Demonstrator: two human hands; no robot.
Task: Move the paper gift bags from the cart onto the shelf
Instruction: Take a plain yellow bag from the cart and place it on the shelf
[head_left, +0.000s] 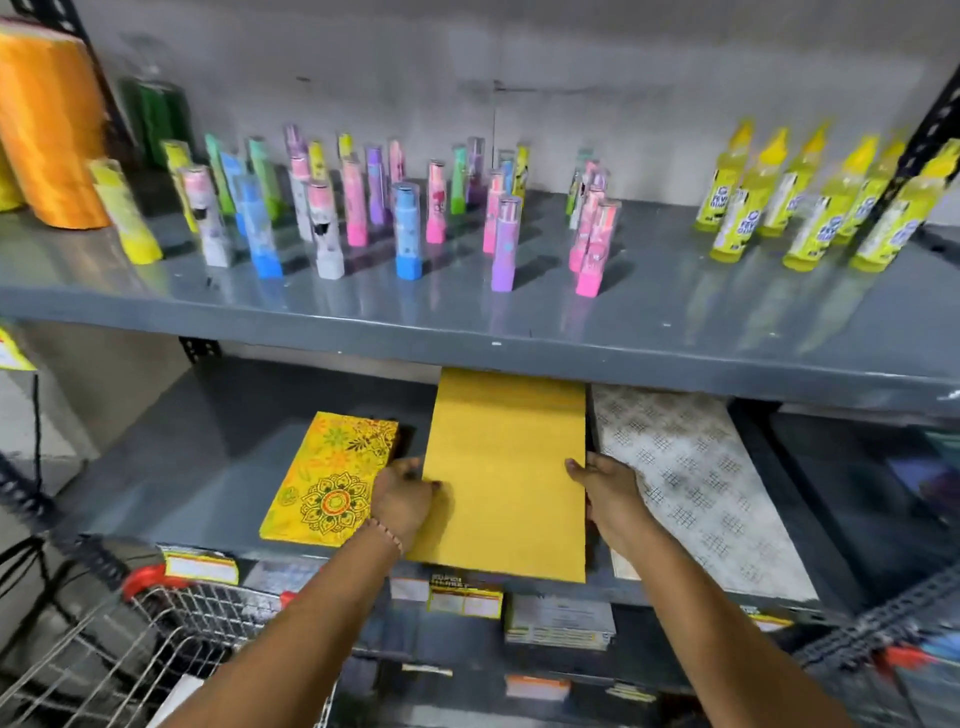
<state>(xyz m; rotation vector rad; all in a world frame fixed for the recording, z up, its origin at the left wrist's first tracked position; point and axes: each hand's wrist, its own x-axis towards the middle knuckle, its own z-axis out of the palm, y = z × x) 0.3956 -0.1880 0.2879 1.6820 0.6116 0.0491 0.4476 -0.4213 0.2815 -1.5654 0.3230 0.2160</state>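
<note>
A plain mustard-yellow paper gift bag (506, 467) lies flat on the lower grey shelf (182, 467), its near end hanging slightly over the front edge. My left hand (402, 499) grips its left edge and my right hand (605, 493) grips its right edge. To its left lies a yellow bag with a floral mandala print (332, 478). A white bag with a grey lattice pattern (696, 488) lies on its right. The wire cart (156, 649) with a red handle is at the bottom left; its contents are mostly hidden.
The upper shelf (467, 322) overhangs the bags and carries several upright pastel tubes (405, 228), yellow glue bottles (810, 202) on the right and an orange ribbon roll (47, 130) at far left. Price labels line the shelf's front edge. A black upright post (930, 140) stands at right.
</note>
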